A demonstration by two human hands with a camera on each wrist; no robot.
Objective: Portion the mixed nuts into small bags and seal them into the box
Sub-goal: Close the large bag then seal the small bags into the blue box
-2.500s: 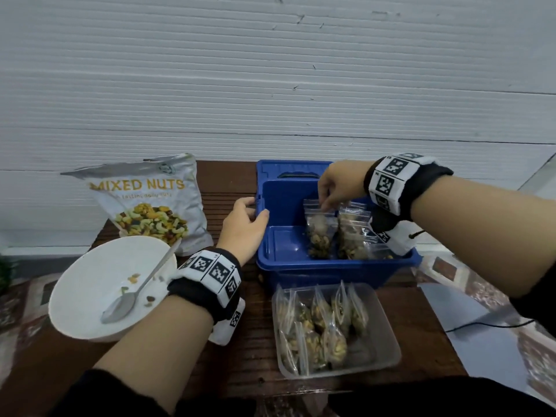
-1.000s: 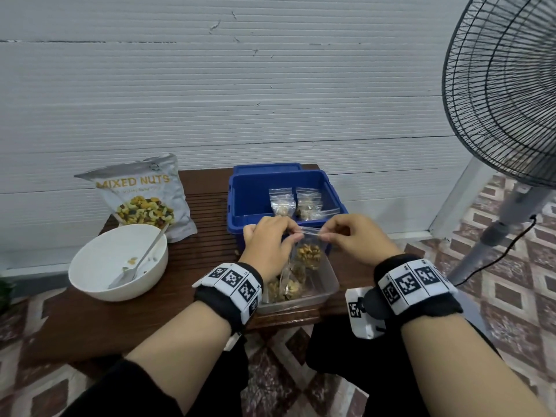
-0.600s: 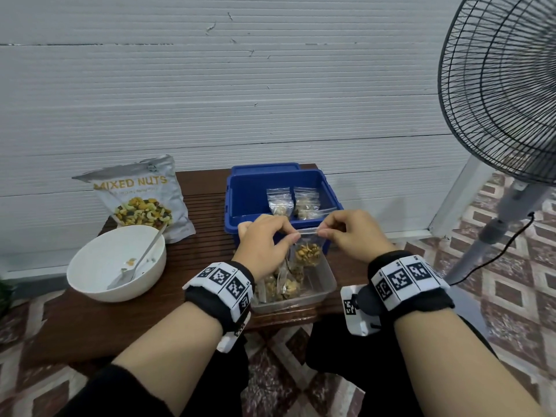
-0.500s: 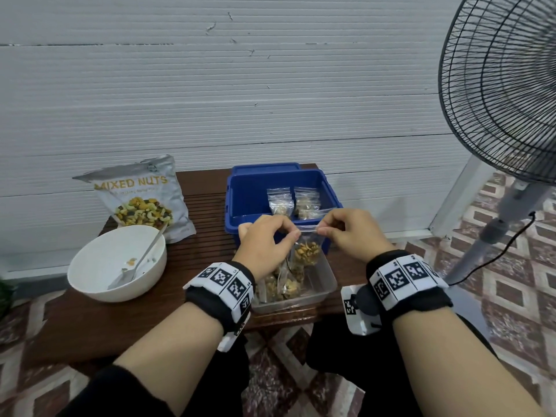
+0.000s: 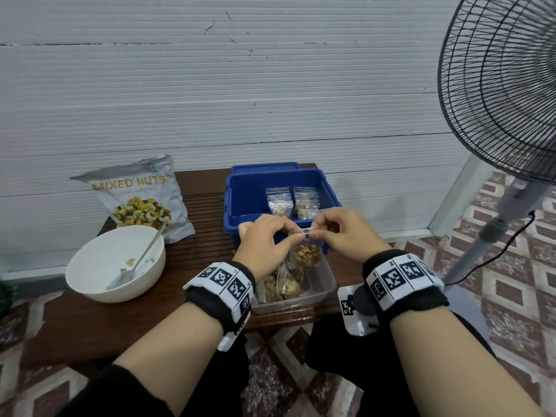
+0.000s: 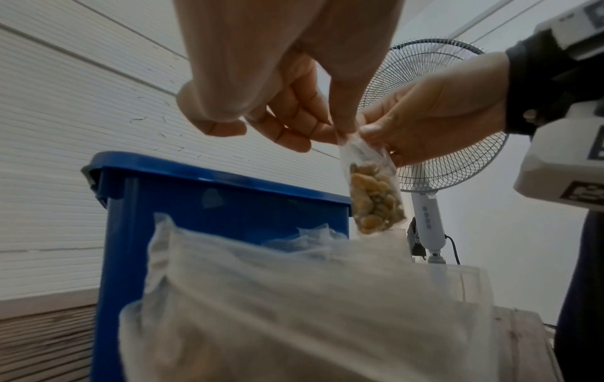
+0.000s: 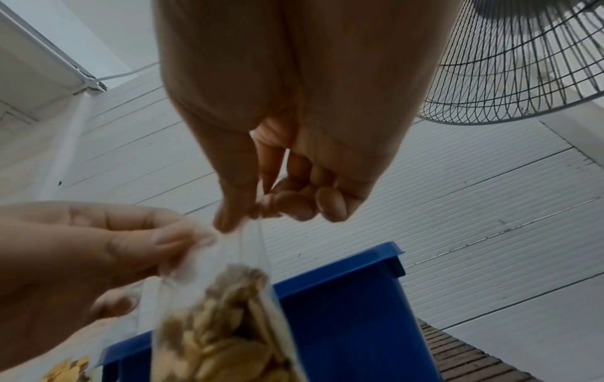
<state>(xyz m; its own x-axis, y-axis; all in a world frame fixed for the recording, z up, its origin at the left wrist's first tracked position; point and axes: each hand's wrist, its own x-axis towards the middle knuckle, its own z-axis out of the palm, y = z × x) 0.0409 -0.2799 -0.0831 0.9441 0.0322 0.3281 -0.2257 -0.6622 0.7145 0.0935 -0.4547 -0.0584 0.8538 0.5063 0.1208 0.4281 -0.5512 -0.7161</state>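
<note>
Held above the clear tray (image 5: 326, 291), at six o'clock from the blue box (image 5: 249, 197), the small bag (image 5: 307, 254) looks light, limp and slippery, so left hand (image 5: 264, 242) and right hand (image 5: 346, 233) sensibly pinch its top strip.

The right hand (image 5: 346, 233) has left the blue box (image 5: 249, 197). Now both hands pinch the top of a small bag (image 5: 307, 252) of nuts, and they have slid closer together.
</note>
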